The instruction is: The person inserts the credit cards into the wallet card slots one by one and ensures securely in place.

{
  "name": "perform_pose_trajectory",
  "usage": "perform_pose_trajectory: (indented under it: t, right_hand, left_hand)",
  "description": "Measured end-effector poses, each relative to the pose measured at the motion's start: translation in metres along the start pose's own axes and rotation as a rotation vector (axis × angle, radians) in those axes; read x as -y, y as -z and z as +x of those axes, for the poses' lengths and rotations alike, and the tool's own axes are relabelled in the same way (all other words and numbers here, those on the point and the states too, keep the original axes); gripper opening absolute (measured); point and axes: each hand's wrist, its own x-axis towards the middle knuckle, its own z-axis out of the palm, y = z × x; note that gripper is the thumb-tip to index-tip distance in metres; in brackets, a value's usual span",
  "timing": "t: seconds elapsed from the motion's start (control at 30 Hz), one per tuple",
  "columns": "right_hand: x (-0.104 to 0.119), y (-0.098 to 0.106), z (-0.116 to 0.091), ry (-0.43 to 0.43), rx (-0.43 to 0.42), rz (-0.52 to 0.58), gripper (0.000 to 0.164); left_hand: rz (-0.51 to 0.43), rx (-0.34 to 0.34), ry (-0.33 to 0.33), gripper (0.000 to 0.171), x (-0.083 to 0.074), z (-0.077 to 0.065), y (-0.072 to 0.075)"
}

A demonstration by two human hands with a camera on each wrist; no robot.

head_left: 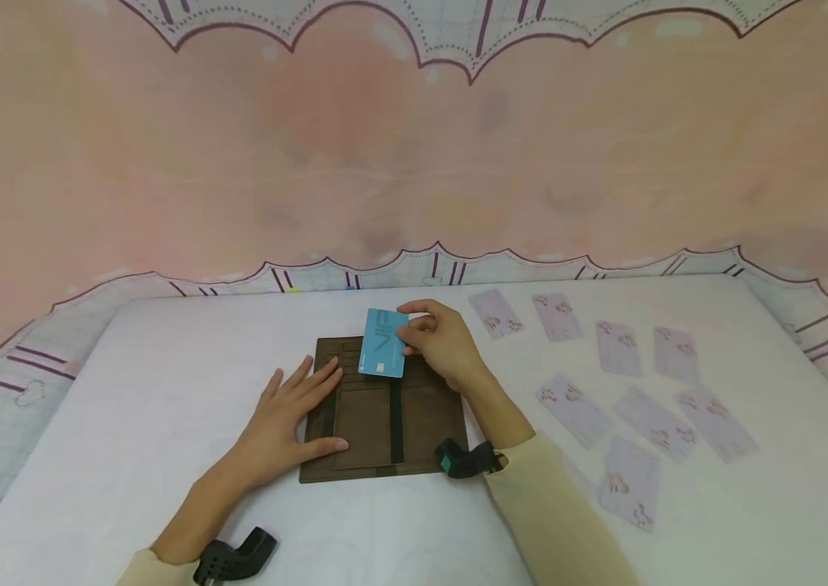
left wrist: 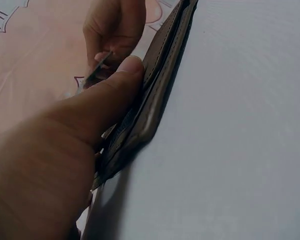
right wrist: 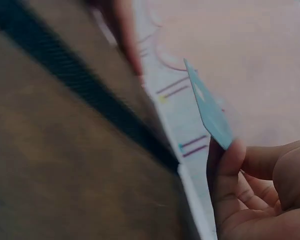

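A brown wallet (head_left: 362, 425) lies spread on the white table, with card slots along its upper left part and a dark band (head_left: 396, 423) down its middle. My left hand (head_left: 283, 419) rests on the wallet's left side, fingers spread and thumb on its surface. Between thumb and fingers, my right hand (head_left: 439, 338) pinches a light blue card (head_left: 382, 342) marked VIP by its right edge. The card is over the wallet's top part; in the right wrist view the card (right wrist: 207, 110) stands tilted, apart from the wallet (right wrist: 65, 150).
To the right, several pale purple patterned cards (head_left: 617, 348) lie in loose rows on the white table (head_left: 164, 391). A patterned pink-orange cloth (head_left: 384, 179) with a scalloped border is behind the table. Each wrist carries a black device (head_left: 238, 557).
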Motion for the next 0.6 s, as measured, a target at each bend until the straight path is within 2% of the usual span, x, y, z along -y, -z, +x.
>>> perform_pose_trajectory:
  t: [0.1,0.33,0.6]
  right_hand:
    - [-0.008,-0.005,0.002,-0.002,0.003,0.02,0.031]
    - [-0.011,-0.012,0.005,0.031,-0.042,0.087,0.03]
    - [-0.018,-0.018,0.005,0.026,-0.035,0.038,0.028]
  left_hand:
    - [0.013,-0.008,-0.001,0.093,0.001,-0.001,-0.004]
    - [0.027,-0.003,-0.009,0.094,0.002,-0.001,-0.002]
    - [0.016,-0.005,-0.008,0.093,0.0,-0.001,-0.002]
